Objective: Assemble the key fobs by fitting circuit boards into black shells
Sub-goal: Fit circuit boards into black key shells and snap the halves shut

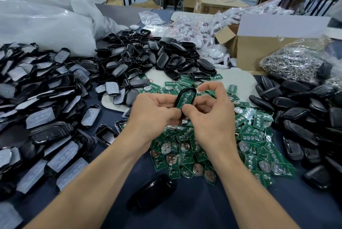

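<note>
Navy-clothed bench (192,208) | glossy black oval plastic shell (189,90), green rectangular circuit board (183,100) inside, sat above bench centre between the hands, long axis pointing away | left hand (154,109) grip pinched its left edge | right hand (210,115) grip pinched its near end.
</note>
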